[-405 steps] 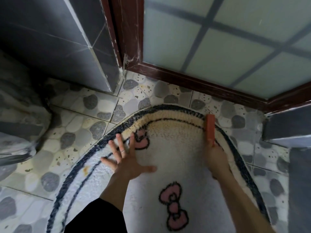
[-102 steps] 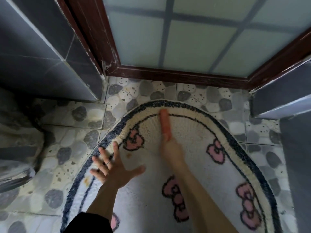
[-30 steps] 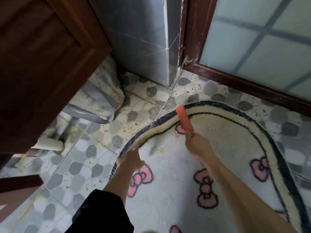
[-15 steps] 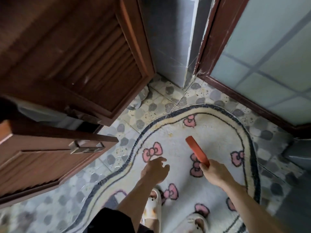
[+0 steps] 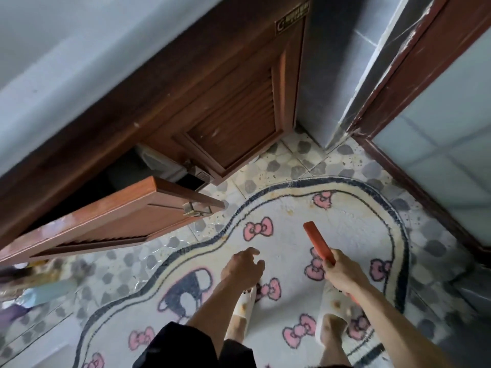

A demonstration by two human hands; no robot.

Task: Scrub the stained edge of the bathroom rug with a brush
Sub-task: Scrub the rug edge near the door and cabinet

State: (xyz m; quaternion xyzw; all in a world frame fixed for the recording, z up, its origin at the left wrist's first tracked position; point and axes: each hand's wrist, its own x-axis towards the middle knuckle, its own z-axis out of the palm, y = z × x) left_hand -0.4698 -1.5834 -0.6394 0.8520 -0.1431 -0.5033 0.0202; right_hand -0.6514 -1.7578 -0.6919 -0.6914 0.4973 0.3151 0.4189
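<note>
Head view: I'm standing on the rug (image 5: 353,235) in white slippers (image 5: 243,304), looking straight down. My right hand (image 5: 342,272) is wrapped tight round the orange brush (image 5: 318,247), gripping it at the near end. Its long axis runs on a slant from my fist at lower right to its free end at upper left, so it points away from me toward the rug's far curved edge (image 5: 287,191), where yellowish stains show along the cream band inside the dark border. The brush sits over the middle of the rug, between two pink bows, and I can't tell which face carries the bristles. My left hand (image 5: 243,266) hangs beside it, fingers loosely curled, holding nothing, well apart from the brush. To the left a brown cabinet door (image 5: 119,216) stands open over the pebble-patterned floor (image 5: 287,160).
</note>
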